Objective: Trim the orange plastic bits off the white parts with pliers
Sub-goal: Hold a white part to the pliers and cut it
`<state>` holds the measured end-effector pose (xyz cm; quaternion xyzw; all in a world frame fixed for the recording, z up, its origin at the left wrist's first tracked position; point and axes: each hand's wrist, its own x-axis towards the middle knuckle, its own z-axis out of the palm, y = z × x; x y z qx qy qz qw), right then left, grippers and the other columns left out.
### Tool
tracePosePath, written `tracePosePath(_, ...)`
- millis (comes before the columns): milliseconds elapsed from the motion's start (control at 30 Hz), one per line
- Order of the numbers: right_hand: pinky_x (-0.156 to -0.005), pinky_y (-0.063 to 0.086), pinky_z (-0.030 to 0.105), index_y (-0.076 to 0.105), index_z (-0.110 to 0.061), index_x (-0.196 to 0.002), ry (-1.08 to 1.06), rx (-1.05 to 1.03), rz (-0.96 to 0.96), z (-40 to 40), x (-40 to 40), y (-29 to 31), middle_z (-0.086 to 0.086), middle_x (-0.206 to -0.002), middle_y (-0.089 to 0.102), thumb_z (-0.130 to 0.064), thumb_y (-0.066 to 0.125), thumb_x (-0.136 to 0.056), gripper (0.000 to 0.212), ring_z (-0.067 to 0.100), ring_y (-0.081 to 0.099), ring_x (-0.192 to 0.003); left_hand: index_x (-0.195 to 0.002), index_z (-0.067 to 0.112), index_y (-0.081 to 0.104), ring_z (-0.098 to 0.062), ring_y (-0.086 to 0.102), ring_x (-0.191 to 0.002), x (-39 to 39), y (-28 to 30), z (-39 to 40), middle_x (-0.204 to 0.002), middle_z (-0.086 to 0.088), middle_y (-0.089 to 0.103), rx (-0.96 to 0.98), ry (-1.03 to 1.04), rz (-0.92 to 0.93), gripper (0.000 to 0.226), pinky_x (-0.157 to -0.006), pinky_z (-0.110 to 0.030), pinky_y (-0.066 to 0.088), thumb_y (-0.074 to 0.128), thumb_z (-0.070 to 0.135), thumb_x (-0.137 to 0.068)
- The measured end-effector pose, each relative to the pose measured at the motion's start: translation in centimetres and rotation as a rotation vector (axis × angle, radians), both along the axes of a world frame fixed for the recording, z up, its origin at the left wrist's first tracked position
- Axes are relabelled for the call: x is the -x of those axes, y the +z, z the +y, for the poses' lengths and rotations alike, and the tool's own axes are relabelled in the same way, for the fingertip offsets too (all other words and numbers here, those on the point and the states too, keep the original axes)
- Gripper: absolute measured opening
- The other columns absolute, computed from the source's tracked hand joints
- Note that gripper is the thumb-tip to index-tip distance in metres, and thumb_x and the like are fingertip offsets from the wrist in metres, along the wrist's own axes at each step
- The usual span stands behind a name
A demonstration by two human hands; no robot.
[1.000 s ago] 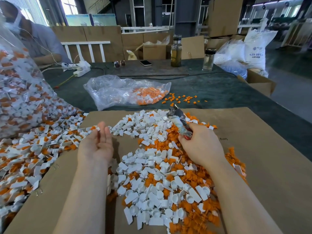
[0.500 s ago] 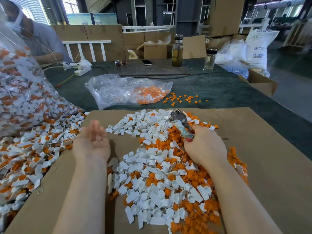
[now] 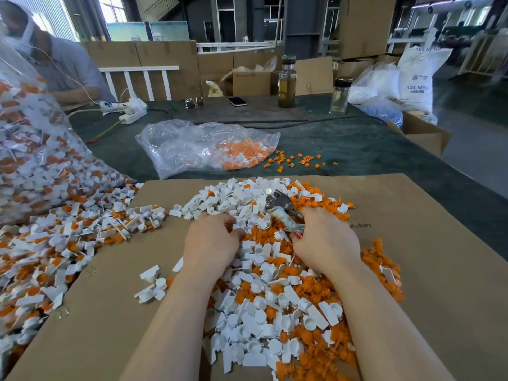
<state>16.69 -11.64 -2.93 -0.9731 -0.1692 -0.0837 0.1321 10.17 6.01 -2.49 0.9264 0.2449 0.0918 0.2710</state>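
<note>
Gripping one pair of pliers (image 3: 283, 210), the right hand (image 3: 327, 243) lies knuckles-up on the heap, fingers curled round the handles, the metal head pointing away over the white parts (image 3: 247, 270). The pliers' jaws look nearly together; whether they hold anything I cannot tell. The left hand (image 3: 211, 240) lies palm-down at the heap's left edge, fingers bent into the pieces; whether it has hold of one cannot be told. Both forearms reach in from below. White parts and orange bits (image 3: 310, 339) are too many to count, heaped on one sheet of cardboard (image 3: 426, 270). More parts spill at left from a big clear bag (image 3: 35, 149). Beyond lie a smaller plastic bag (image 3: 198, 147), two bottles (image 3: 287, 82), one phone (image 3: 236, 101), sunglasses (image 3: 194, 102) and a seated person (image 3: 55, 61).
</note>
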Motion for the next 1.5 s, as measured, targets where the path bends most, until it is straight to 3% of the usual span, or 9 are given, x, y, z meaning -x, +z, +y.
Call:
tracePosePath(100,-0.045,0.028,0.023,0.055,-0.025,-0.113,0.001,0.013,0.007,-0.1,-0.1,-0.1,-0.01,-0.09,0.042,-0.039,0.061,-0.087,0.031,0.011,0.044,-0.07,-0.117,0.031,0.067,0.004,0.055,-0.06,-0.1,-0.1,-0.1,-0.114,0.005,0.061,0.025,-0.022,-0.033,0.024,-0.064,-0.016,0.041,0.066,0.036,-0.093)
tracePosePath(200,-0.046,0.03,0.022,0.055,-0.026,-0.114,0.014,0.008,0.007,-0.1,-0.2,-0.1,-0.01,-0.091,0.044,-0.04,0.062,-0.086,0.032,0.009,0.043,-0.069,-0.1,0.031,0.063,0.004,0.052,-0.059,0.0,0.1,-0.3,-0.11,0.004,0.057,0.036,-0.004,-0.073,0.011,-0.054,-0.013,0.036,0.069,0.033,-0.091)
tracePosePath(400,-0.048,0.033,0.023,0.054,-0.027,-0.115,0.036,-0.034,-0.008,-0.1,-0.2,-0.2,-0.012,-0.087,0.045,-0.042,0.061,-0.086,0.033,0.008,0.047,-0.071,-0.087,0.028,0.057,-0.013,0.064,-0.076,-0.1,0.2,-0.4,-0.092,0.007,0.065,0.202,0.025,-0.189,0.012,-0.07,-0.033,0.055,0.068,0.024,-0.089)
tracePosePath(533,-0.047,0.04,0.023,0.056,-0.03,-0.102,0.02,-0.048,0.018,0.0,-0.3,-0.4,-0.014,-0.074,0.049,-0.038,0.063,-0.085,0.02,0.006,0.05,-0.062,-0.087,0.03,0.063,-0.011,0.064,-0.068,0.2,0.6,-0.5,-0.082,0.012,0.065,0.369,0.047,-0.341,0.012,-0.059,-0.027,0.051,0.072,0.022,-0.088)
tracePosePath(700,-0.046,0.041,0.023,0.057,-0.031,-0.1,0.024,-0.045,0.034,0.1,-0.4,-0.5,-0.014,-0.074,0.052,-0.038,0.064,-0.083,0.019,0.007,0.051,-0.061,-0.092,0.035,0.071,-0.005,0.064,-0.063,0.4,1.0,-0.7,-0.081,0.009,0.07,0.551,0.054,-0.402,0.017,-0.055,-0.02,0.049,0.076,0.02,-0.086)
tracePosePath(900,-0.047,0.039,0.024,0.053,-0.03,-0.1,0.009,-0.055,0.033,0.1,-0.5,-0.5,-0.014,-0.075,0.049,-0.038,0.063,-0.084,0.021,0.006,0.049,-0.063,-0.078,0.033,0.07,-0.009,0.074,-0.073,0.6,1.6,-1.1,-0.075,0.008,0.076,0.772,0.091,-0.437,0.023,-0.07,-0.024,0.056,0.076,0.012,-0.086)
tracePosePath(1267,-0.044,0.033,0.022,0.039,-0.03,-0.073,-0.066,-0.023,0.017,0.1,-0.1,-0.3,-0.01,-0.068,0.049,-0.034,0.066,-0.084,0.029,0.007,0.048,-0.058,-0.08,0.03,0.071,-0.003,0.072,-0.067,0.5,2.0,-1.7,-0.073,0.011,0.075,0.801,0.078,-0.426,0.017,-0.052,-0.011,0.051,0.077,0.014,-0.085)
tracePosePath(1333,-0.044,0.033,0.023,0.035,-0.03,-0.069,-0.065,-0.006,0.024,0.0,-0.1,-0.3,-0.009,-0.068,0.05,-0.032,0.067,-0.083,0.035,0.007,0.048,-0.057,-0.084,0.027,0.07,-0.005,0.073,-0.067,0.5,2.0,-1.7,-0.075,0.007,0.076,0.81,0.076,-0.424,0.016,-0.055,-0.013,0.053,0.077,0.013,-0.084)
tracePosePath(1500,-0.045,0.034,0.023,0.05,-0.029,-0.093,-0.07,-0.098,-0.013,0.1,0.0,0.0,-0.013,-0.071,0.047,-0.036,0.064,-0.086,0.018,0.007,0.047,-0.059,-0.088,0.014,0.07,-0.016,0.075,-0.075,0.5,1.8,-1.8,-0.081,-0.007,0.076,0.774,0.068,-0.395,0.009,-0.073,-0.029,0.061,0.078,0.011,-0.084)
